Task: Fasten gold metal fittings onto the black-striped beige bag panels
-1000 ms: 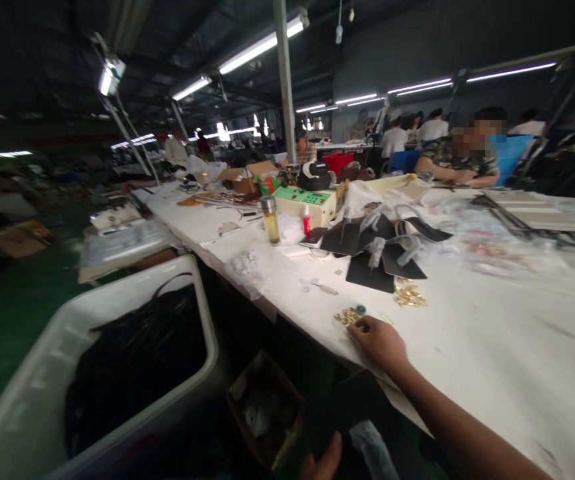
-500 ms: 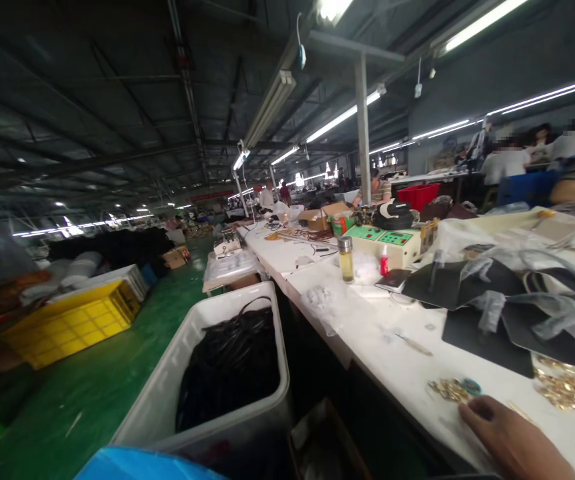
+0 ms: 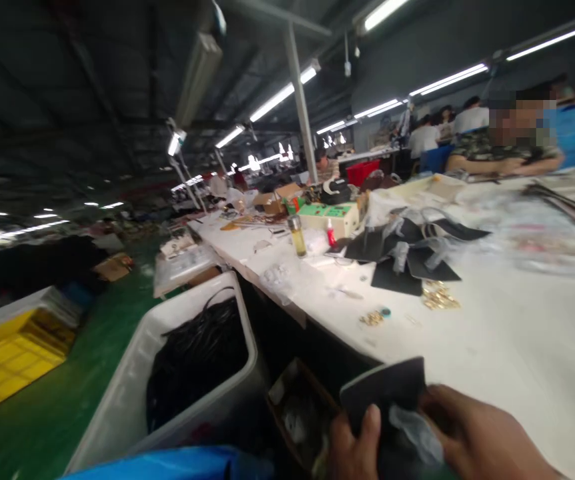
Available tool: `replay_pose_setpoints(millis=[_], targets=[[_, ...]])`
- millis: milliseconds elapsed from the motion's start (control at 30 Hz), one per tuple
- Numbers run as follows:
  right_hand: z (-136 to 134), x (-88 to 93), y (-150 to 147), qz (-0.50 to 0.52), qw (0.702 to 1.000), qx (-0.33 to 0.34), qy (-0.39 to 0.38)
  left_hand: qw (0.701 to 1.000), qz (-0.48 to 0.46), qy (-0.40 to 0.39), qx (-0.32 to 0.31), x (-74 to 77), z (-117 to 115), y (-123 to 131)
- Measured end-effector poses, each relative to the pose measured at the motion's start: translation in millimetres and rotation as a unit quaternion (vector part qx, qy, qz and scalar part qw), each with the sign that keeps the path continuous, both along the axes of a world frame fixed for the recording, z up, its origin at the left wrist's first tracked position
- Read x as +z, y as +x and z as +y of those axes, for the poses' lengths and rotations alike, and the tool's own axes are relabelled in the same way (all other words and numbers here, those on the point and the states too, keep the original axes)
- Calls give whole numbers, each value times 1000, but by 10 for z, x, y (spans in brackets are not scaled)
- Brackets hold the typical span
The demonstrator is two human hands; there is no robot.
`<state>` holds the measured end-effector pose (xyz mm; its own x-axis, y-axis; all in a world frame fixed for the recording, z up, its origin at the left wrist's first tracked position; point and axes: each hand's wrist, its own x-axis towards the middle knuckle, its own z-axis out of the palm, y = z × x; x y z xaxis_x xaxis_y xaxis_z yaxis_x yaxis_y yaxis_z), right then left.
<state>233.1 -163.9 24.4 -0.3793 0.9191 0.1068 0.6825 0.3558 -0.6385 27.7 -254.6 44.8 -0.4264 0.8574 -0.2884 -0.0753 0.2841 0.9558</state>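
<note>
A black flat piece (image 3: 386, 387) with clear plastic wrap (image 3: 417, 433) on it is held over the table's near edge. My left hand (image 3: 355, 443) grips its left side, the thumb lying on the front. On the right, the fingers of my right hand (image 3: 482, 427) are closed at the piece's edge, beside the plastic. Gold metal parts lie on the white table (image 3: 507, 333) in a small pile (image 3: 372, 318) next to a small teal-rimmed round item (image 3: 385, 312), and in a larger pile (image 3: 440, 295). More black pieces (image 3: 396, 277) with plastic lie behind them.
A white bin (image 3: 137, 353) of black strips stands left of the table, with a cardboard box (image 3: 295, 373) under the table edge. A bottle (image 3: 297, 235), a red bottle (image 3: 330, 233) and a green-topped machine (image 3: 330, 215) stand farther back. A person (image 3: 510, 143) sits across the table.
The view has turned right and shows more of the table. My left hand has come into view, and both hands now hold a black piece. My right hand has left the small gold pile.
</note>
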Motion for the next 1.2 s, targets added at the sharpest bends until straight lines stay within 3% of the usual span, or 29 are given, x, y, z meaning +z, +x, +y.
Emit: replay_pose_setpoints(millis=[100,167,300,400,500,600,733,833,933,1100,1200], targets=[[-98,346,60,-2,999,-33,-20,995,17,59,-76,-60,69,169],[-85,441,137,31,996,-60,-64,991,10,76,-106,-113,107,246],[-95,378,264,176,966,-84,-169,990,2,64,-122,-163,111,358],[-88,259,268,328,909,-82,-244,988,16,73,-133,-123,96,427],[-51,230,285,413,857,-87,-294,985,29,83,-149,-45,105,464],[-57,379,386,432,855,-80,-277,982,54,84,-157,14,130,473],[-170,711,492,468,857,-99,-192,982,86,79,-146,26,167,494],[-257,823,440,465,867,-77,-162,983,84,77,-141,6,192,521],[-296,758,359,460,871,-83,-149,989,43,71,-123,-31,221,531],[-361,585,299,502,836,-176,-133,996,-34,43,-70,-100,286,531],[-430,524,229,488,843,-184,-131,996,-31,53,-59,-104,324,547]])
